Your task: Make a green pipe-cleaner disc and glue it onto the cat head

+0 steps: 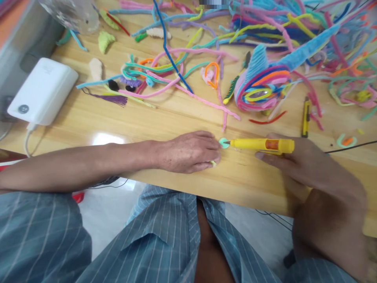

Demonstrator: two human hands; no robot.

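My left hand (191, 152) lies palm down near the table's front edge, its fingers closed. Its fingertips meet the edge of a small mint-green coil (223, 143), apparently of pipe cleaner. A bit of a pale yellow-green piece (213, 163) pokes out by the thumb; the rest is hidden under the hand. My right hand (303, 157) is wrapped round a yellow hot glue gun (250, 144) with an orange window. The gun lies level and points left, its dark tip at the mint-green coil.
A large heap of coloured pipe cleaners (271, 27) fills the back right. A wrapped blue-and-pink fish-like shape (262, 88) stands before it. Pliers (232, 88) and a yellow cutter (305, 118) lie nearby. At left are a white power bank (43, 92) and purple tassel (110, 99).
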